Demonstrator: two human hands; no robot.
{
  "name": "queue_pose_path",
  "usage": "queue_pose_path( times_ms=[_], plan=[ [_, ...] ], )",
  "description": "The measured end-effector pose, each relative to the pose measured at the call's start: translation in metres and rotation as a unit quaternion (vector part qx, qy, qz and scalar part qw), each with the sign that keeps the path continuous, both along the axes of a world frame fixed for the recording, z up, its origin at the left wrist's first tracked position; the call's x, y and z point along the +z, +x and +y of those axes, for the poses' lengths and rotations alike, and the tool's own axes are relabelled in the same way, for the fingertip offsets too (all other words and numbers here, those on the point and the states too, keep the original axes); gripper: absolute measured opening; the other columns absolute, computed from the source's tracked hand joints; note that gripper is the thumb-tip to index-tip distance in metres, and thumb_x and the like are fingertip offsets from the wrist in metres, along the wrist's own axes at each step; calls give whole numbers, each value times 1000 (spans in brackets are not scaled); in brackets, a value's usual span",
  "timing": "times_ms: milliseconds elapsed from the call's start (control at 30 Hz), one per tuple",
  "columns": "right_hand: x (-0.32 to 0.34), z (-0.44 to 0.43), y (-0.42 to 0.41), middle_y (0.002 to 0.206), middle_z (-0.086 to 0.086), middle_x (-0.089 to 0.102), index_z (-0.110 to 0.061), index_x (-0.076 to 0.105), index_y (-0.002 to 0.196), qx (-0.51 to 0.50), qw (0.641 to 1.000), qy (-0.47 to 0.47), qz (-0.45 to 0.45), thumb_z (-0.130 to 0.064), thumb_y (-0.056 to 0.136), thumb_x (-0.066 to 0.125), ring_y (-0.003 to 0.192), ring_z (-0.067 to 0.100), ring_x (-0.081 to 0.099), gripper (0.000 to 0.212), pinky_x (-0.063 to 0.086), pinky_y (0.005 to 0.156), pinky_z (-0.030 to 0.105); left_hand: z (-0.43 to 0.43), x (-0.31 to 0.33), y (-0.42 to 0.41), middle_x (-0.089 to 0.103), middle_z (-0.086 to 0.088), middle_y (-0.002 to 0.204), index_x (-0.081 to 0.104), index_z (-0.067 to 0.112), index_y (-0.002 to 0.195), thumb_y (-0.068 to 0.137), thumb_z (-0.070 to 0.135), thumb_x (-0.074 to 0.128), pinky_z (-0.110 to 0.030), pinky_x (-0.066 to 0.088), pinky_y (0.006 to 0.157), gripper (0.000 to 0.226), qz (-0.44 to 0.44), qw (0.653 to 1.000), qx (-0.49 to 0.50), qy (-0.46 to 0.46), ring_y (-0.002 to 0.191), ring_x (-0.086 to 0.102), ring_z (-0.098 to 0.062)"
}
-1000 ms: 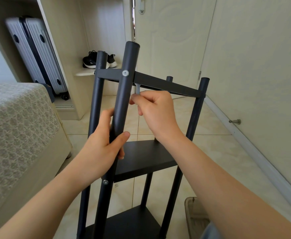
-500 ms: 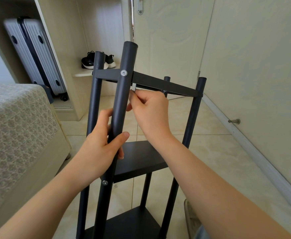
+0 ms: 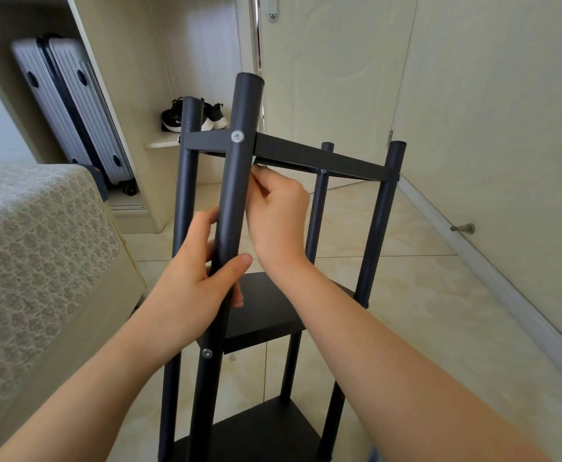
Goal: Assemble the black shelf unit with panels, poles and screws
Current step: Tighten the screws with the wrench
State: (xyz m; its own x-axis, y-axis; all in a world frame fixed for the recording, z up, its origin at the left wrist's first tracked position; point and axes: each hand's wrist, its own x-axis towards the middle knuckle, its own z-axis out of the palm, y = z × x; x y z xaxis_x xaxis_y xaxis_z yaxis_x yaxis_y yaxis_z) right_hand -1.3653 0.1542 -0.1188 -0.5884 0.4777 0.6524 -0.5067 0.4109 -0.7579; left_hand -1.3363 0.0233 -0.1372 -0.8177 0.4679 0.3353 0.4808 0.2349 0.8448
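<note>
The black shelf unit stands upright on the tiled floor in front of me. Its near pole point(image 3: 239, 181) carries a silver screw point(image 3: 237, 137) at the top panel point(image 3: 322, 158) and a second screw point(image 3: 207, 353) lower down. My left hand point(image 3: 193, 285) grips the near pole between the top and middle panel point(image 3: 266, 311). My right hand point(image 3: 279, 211) is behind that pole, just under the top panel, and pinches a small silver tool point(image 3: 254, 160) of which only the tip shows. The bottom panel point(image 3: 256, 431) lies below.
A bed with a patterned cover point(image 3: 33, 245) is close on the left. Behind it a wardrobe niche holds a grey suitcase point(image 3: 73, 108) and black shoes point(image 3: 176, 120). A door point(image 3: 322, 78) is ahead, and a wall with a doorstop point(image 3: 464, 228) runs along the right.
My right hand has risen with the silver tool from mid-pole height to the underside of the top panel. My left hand keeps its grip on the near pole.
</note>
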Motion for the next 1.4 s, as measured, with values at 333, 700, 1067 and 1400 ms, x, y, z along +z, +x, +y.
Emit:
queue_pose_path(
  times_ms=[333,700,1067,1400],
  plan=[
    [5,16,18,38,-13,40,-20,48,49,41,995,21,-86,-10,93,61,43,4,37,47,30,48,14,1,1,0,64,2,77,40,40,130,96,18,62,-29,60,65,46,-15,1000,7,10,62,69,-23],
    [18,32,38,39,-13,42,-4,71,67,31,992,57,-112,-12,92,62,47,5,42,28,44,60,24,3,4,8,62,-2,85,39,38,129,97,18,62,-20,56,62,44,-27,1000,-1,7,62,69,-24],
    [20,27,37,38,-16,46,-19,61,53,31,992,70,-98,-18,97,59,43,2,47,44,34,55,13,6,3,7,62,-2,87,40,40,127,97,18,62,-20,56,62,43,-19,1000,-9,9,63,69,-23],
    [9,16,17,39,-12,37,-33,39,51,-22,999,29,-21,-10,97,56,44,5,39,54,29,49,13,8,1,7,61,-2,85,41,40,127,96,18,63,-21,57,62,44,-20,1000,-16,18,61,69,-25]
  ],
)
